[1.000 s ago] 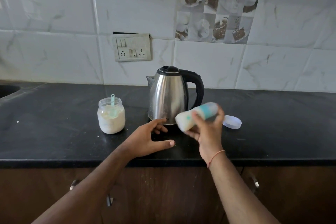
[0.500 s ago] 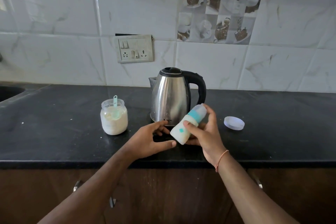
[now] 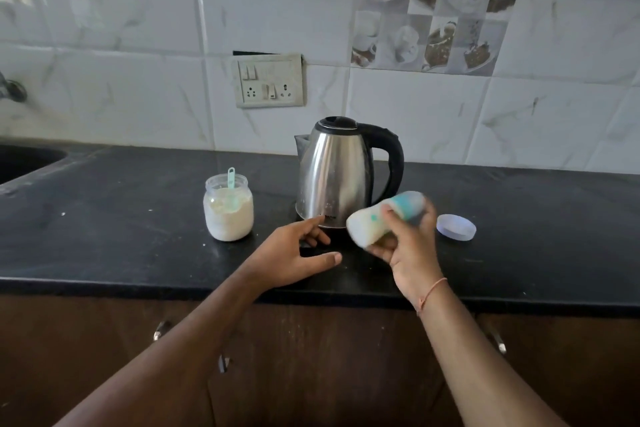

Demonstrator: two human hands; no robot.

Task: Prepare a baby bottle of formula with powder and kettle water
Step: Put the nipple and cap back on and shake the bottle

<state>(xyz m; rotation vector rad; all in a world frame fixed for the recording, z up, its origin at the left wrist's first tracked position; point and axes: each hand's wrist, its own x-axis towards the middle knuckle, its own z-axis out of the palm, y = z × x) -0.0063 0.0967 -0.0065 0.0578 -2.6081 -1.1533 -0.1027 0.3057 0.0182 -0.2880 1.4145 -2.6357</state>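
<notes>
My right hand (image 3: 408, 250) grips a baby bottle (image 3: 377, 222) with a teal collar, full of white liquid. The bottle lies almost on its side, blurred, in front of the steel kettle (image 3: 336, 177) on the black counter (image 3: 104, 225). My left hand (image 3: 294, 253) hovers open just left of the bottle, fingers spread, its fingertips close to the kettle's base. A glass jar of white powder (image 3: 228, 211) with a teal scoop standing in it sits left of the kettle, lid off.
A pale round lid (image 3: 456, 227) lies on the counter right of my right hand. A switch and socket plate (image 3: 270, 81) is on the tiled wall behind the kettle. A sink edge (image 3: 31, 159) shows at far left. Cabinet handles (image 3: 497, 340) sit below the counter.
The bottle in my right hand has gone from nearly sideways to more upright and back to nearly sideways, blurred in motion. My left hand has stayed open beside it.
</notes>
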